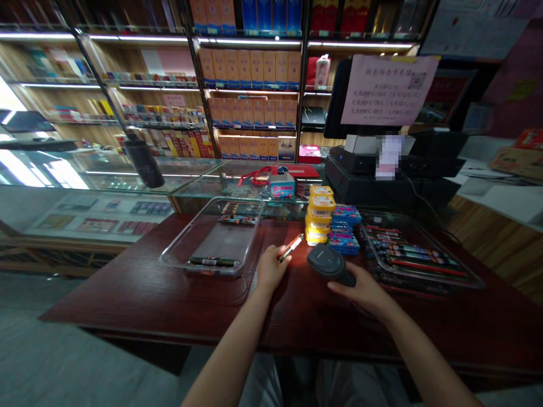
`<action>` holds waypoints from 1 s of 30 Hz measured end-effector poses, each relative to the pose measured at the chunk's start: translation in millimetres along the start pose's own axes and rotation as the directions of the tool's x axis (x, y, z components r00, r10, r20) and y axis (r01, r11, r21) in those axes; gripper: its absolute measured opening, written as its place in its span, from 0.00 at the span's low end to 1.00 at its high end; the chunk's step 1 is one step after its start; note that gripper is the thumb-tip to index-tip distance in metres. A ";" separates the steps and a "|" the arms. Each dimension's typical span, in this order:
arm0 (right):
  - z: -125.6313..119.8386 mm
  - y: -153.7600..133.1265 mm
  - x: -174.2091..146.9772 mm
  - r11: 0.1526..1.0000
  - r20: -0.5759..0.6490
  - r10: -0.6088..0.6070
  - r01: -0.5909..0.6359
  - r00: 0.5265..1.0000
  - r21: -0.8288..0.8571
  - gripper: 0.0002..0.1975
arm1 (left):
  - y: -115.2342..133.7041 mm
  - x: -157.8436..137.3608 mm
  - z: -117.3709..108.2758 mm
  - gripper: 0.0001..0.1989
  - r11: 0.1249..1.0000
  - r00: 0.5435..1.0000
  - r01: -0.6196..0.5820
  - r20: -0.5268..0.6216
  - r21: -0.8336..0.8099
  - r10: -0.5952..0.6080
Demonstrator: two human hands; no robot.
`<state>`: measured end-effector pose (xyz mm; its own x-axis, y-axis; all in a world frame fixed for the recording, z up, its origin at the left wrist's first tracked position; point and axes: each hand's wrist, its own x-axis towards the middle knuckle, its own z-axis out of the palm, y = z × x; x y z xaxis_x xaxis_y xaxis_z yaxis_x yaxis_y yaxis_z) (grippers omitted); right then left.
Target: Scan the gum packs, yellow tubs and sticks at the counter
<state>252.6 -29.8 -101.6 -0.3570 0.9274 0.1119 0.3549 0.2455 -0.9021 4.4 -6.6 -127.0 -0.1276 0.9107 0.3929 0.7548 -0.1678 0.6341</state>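
Observation:
My left hand (271,268) pinches a slim pen (292,247) with an orange end, its tip pointing up and to the right. In my right hand (363,289) is a black handheld barcode scanner (326,263), its head turned toward the pen. To the left lies a clear plastic tray (169,257) with a few dark pens (213,262) in it. At the right, another clear tray (475,281) holds several pens and pencil-like sticks (418,254). Just beyond the scanner stand stacked yellow-lidded tubs (321,204).
Blue packets (344,232) are piled beside the tubs. Behind them are a small pink-and-blue box (282,185) and a glass counter (203,175). A monitor with a paper sign (388,90) stands at back right. A dark cylinder (144,161) hangs at left. The wooden table (178,308) ends near me.

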 end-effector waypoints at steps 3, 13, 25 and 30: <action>0.0 -0.2 0.1 1.000 0.015 -0.009 0.009 1.000 -0.002 0.25 | -1.2 -0.1 0.2 0.10 1.000 1.000 0.006 0.005 -0.001 -0.006; -0.3 -8.5 4.9 0.903 -0.059 -0.056 0.025 0.997 -0.428 0.22 | -4.7 2.1 3.5 0.14 0.995 0.999 -0.016 -0.041 -0.096 0.012; 11.1 28.2 14.6 0.574 -0.115 -0.192 0.016 0.975 -0.818 0.21 | 0.4 -0.5 -2.2 0.10 0.983 0.996 -0.043 -0.086 -0.178 0.028; 9.2 22.4 16.6 0.600 -0.118 -0.152 -0.003 0.981 -0.800 0.22 | 22.5 4.8 -13.0 0.11 0.950 0.975 -0.176 -0.175 -0.260 0.133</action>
<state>246.6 -11.4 -123.9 -0.3026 0.9061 0.2956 0.9053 0.3702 -0.2081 12.4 -10.9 -102.2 -0.1368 0.7999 0.5843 0.5722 -0.4177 0.7058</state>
